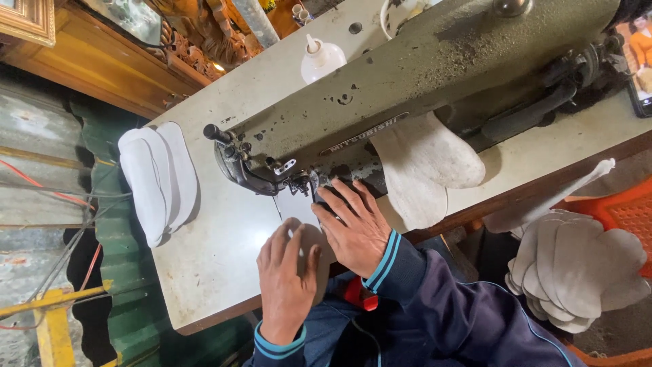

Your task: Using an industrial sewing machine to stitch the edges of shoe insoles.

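Observation:
My left hand (286, 275) lies flat, fingers spread, on a pale sole-shaped piece (296, 206) on the sewing table (210, 261). My right hand (354, 225) presses the same piece just to the right, its fingertips close to the needle and presser foot (303, 182). The olive-green sewing machine (421, 75) stretches across the table, with its needle end at the left. Both hands cover most of the piece.
A stack of white sole-shaped pieces (159, 180) lies at the table's left end. More pale pieces (428, 163) rest under the machine arm. Another pile (577, 272) sits in an orange basket at the right. Behind the machine are a white squeeze bottle (321, 60) and a phone (642, 64).

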